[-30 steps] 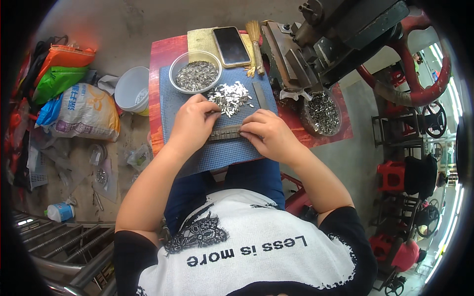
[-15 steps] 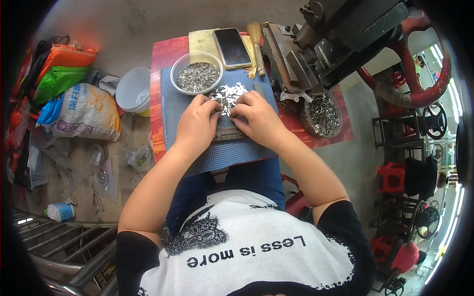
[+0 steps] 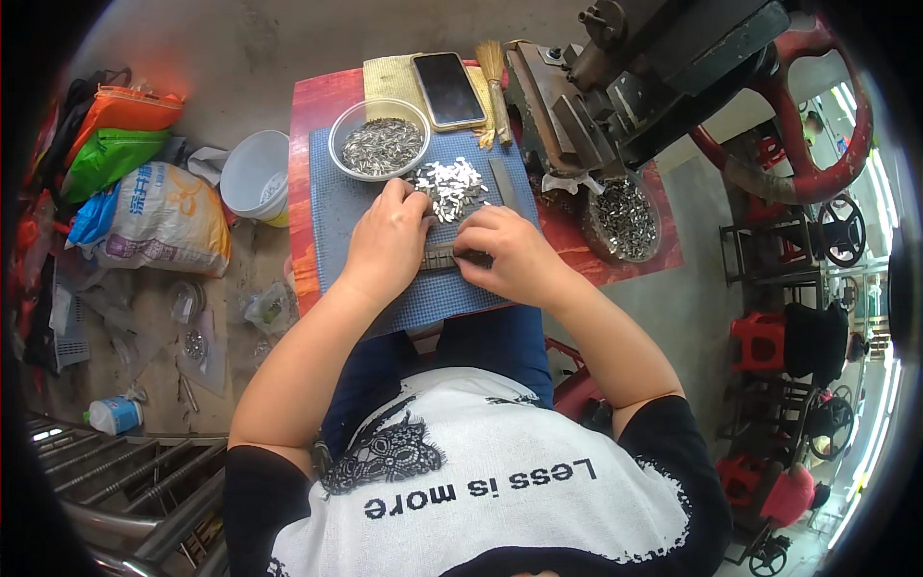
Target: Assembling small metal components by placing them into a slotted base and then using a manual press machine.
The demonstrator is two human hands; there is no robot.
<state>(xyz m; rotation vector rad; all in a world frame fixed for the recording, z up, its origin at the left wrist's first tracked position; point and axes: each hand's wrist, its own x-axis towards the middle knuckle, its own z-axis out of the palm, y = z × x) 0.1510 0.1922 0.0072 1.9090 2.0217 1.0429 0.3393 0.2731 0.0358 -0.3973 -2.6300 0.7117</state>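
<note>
A narrow metal bar with a row of slots or small pieces [image 3: 439,257] lies across the blue textured mat [image 3: 370,313] in front of me. My left hand [image 3: 389,236] is closed at its left end, fingers bent and thumb close to them; whatever they pinch is too small to make out. My right hand [image 3: 505,250] has its fingers curled down on the bar's right part. Just beyond both hands lies a loose pile of small shiny metal pieces [image 3: 454,188]. Behind the left hand, a clear round bowl [image 3: 383,139] holds many similar pieces.
A smartphone [image 3: 449,89] and a straw brush [image 3: 493,91] lie at the back. A flat metal strip [image 3: 504,186] rests right of the pile. Right stands a press with a red handwheel [image 3: 711,149], beside a tub of metal pieces [image 3: 623,219]. Left is a white bucket [image 3: 257,175].
My right hand has come back from the pile's near edge toward me, onto the bar's right part. The left hand stays almost in place, and more of the pile now shows.
</note>
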